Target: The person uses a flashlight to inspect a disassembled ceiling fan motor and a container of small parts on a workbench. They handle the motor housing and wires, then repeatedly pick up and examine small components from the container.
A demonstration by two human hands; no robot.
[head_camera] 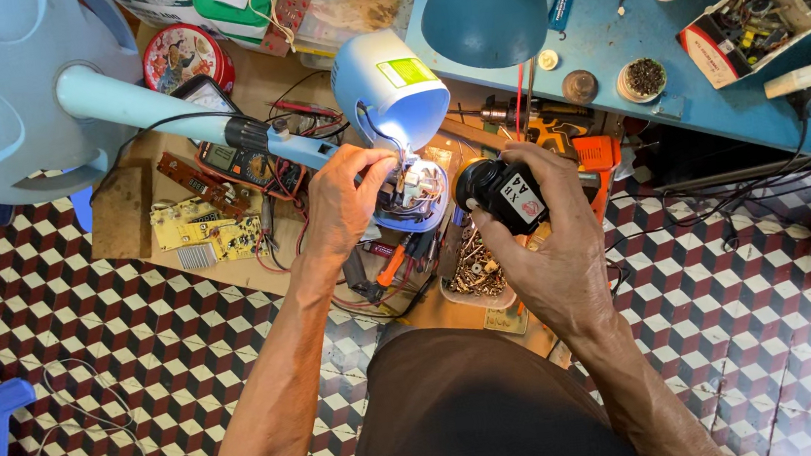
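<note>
Tiled floor (pixel 730 306) in a maroon, white and grey cube pattern, with a low wooden board (pixel 116 211) and a blue-painted table (pixel 626 48) crowded with parts.

1. Pale-blue plastic fan housing (pixel 392 90), lying on its side at the end of a pale-blue fan pole (pixel 146 104). It is open toward us, with thin coloured wires (pixel 417 189) showing in the opening.
2. Left hand (pixel 349 204), at the mouth of the housing. Its fingertips are bunched together among the wires; we cannot tell whether they pinch one.
3. Right hand (pixel 552 254), just beside the housing. Thumb and fingers are wrapped around a black cylindrical part with a white label (pixel 503 194), which is held clear of the board.
4. Clear tray of loose screws (pixel 477 269), directly under the right hand.
5. Yellow-green circuit boards (pixel 196 230), a dark handheld meter (pixel 230 156) and an orange-and-black power tool (pixel 581 147), all lying nearby.

Judgement: we are at the wiring stage, with the housing open and the black part out and ready in the hand. Any next move at the opening calls for fine fingertip control, the wires kept out of the way, and the black part aligned with the mouth before it goes near.
</note>
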